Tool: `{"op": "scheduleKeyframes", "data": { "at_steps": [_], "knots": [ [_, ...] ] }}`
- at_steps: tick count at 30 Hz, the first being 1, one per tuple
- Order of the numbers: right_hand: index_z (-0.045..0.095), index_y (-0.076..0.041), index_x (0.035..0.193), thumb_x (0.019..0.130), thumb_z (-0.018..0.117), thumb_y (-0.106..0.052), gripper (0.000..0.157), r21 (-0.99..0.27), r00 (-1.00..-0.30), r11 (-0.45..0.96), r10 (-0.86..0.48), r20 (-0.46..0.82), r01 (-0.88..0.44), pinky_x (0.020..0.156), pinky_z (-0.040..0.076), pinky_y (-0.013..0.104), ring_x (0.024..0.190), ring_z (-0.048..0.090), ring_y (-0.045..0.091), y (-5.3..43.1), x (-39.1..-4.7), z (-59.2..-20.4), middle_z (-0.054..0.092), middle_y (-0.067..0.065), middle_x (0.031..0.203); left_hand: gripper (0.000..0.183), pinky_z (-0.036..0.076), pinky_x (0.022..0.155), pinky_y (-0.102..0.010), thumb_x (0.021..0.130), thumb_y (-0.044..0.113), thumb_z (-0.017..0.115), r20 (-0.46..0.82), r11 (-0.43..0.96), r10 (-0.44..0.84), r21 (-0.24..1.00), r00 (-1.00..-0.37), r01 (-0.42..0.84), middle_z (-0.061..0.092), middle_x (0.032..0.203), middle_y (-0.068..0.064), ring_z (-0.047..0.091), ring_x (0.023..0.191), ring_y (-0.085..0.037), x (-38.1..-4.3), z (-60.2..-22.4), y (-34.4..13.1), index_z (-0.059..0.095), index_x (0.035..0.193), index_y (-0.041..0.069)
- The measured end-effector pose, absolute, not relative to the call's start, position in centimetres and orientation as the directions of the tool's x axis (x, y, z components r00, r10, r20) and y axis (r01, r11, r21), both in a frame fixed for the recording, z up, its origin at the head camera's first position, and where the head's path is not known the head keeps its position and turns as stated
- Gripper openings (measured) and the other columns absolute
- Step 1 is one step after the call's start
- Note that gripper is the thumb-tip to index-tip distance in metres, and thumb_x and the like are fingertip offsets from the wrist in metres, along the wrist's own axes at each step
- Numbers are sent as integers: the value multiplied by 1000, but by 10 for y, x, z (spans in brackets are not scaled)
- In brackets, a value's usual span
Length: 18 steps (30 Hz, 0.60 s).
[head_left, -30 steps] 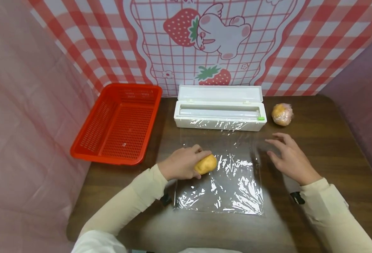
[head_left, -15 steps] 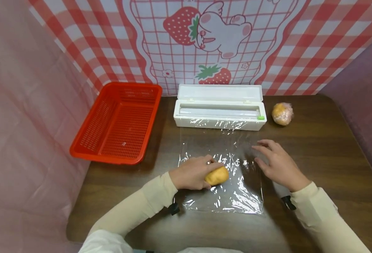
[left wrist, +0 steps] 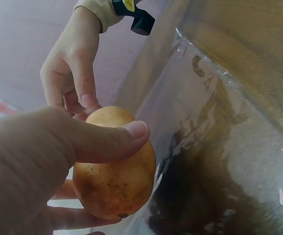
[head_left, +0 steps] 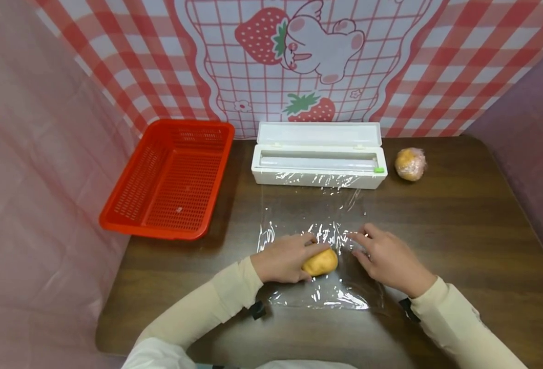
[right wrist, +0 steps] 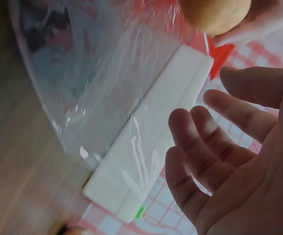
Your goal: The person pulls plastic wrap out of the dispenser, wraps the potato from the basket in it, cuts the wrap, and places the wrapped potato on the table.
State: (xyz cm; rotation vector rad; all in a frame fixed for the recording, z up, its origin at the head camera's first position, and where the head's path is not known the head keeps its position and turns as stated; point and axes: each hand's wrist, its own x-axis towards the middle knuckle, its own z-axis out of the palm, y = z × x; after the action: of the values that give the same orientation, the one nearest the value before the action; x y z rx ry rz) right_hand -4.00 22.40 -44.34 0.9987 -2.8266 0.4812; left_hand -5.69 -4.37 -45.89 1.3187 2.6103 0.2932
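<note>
My left hand (head_left: 287,258) grips an oblong yellow fruit (head_left: 320,262), its thumb lying across the skin. In the left wrist view the fruit (left wrist: 117,176) shows brown blotches and a dark nub at one end; its exact kind is unclear. A sheet of clear plastic wrap (head_left: 299,296) lies spread under both hands. It runs out of a white wrap dispenser (head_left: 317,179) with a raised lid, a roll inside and a green cutter slide. Close to the fruit's right side, my right hand (head_left: 391,260) hovers with loosely bent fingers, holding nothing.
A red plastic basket (head_left: 211,205) stands at the left of the brown wooden table (head_left: 474,220). Right of the dispenser sits a yellow fruit wrapped in plastic (head_left: 410,164). A checked strawberry-print cloth (head_left: 419,77) hangs behind, with pink cloth (head_left: 27,205) on the left.
My left hand has carried the fruit rightward and nearer to me over the wrap. My right hand has moved left and nearer to me, closing in on the fruit.
</note>
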Motion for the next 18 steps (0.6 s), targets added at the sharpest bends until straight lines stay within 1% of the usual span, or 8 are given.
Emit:
{"op": "scheduleKeyframes", "data": {
  "at_steps": [3,7,8,11,14,16,18],
  "knots": [
    [71,-1,115,83,79,-12,35,-232,-755,719,-623,204,-656,59,51,39,66,55,20,218,-34,-447,58,7,93,86,54,82,-31,79,43,85,-88,580,809,276,-581,766,56,134,-5,62,105,-19,-55,-462,-43,45,152,23],
    [67,-3,113,82,79,-12,35,-228,-755,720,-630,179,-655,57,50,35,67,55,17,210,-25,-452,58,4,93,85,53,85,-30,80,42,84,-87,581,808,292,-583,760,55,135,-5,60,108,-18,-54,-466,-42,45,153,22],
    [66,-5,111,82,79,-13,33,-226,-755,721,-632,176,-655,57,51,34,67,55,17,207,-22,-452,58,4,94,85,53,85,-31,80,42,84,-84,581,807,294,-585,759,55,135,-5,60,108,-18,-53,-466,-42,45,152,22],
    [60,-12,98,81,80,-15,27,-232,-742,706,-653,154,-669,55,49,32,65,53,13,199,-12,-454,54,-2,89,83,53,86,-31,81,40,84,-80,583,805,297,-588,756,54,135,-6,60,108,-19,-52,-467,-42,45,152,22],
    [57,-16,88,80,81,-17,25,-231,-688,653,-713,136,-722,54,49,32,61,51,9,191,0,-456,51,-7,82,83,53,89,-33,81,40,83,-89,591,799,306,-595,746,53,137,-7,60,112,-21,-50,-466,-42,44,153,22],
    [57,-17,84,80,81,-19,25,-230,-646,611,-753,124,-757,52,48,31,59,50,8,185,7,-460,51,-8,78,85,52,93,-36,82,41,82,-100,601,792,302,-603,740,51,143,-8,58,119,-23,-48,-465,-44,41,154,23],
    [57,-16,82,79,82,-22,26,-225,-619,586,-777,114,-778,50,47,30,57,50,7,181,13,-464,53,-8,77,86,49,99,-40,83,42,81,-103,612,783,304,-614,730,47,149,-10,54,127,-26,-45,-464,-46,39,156,23]
  ]
}}
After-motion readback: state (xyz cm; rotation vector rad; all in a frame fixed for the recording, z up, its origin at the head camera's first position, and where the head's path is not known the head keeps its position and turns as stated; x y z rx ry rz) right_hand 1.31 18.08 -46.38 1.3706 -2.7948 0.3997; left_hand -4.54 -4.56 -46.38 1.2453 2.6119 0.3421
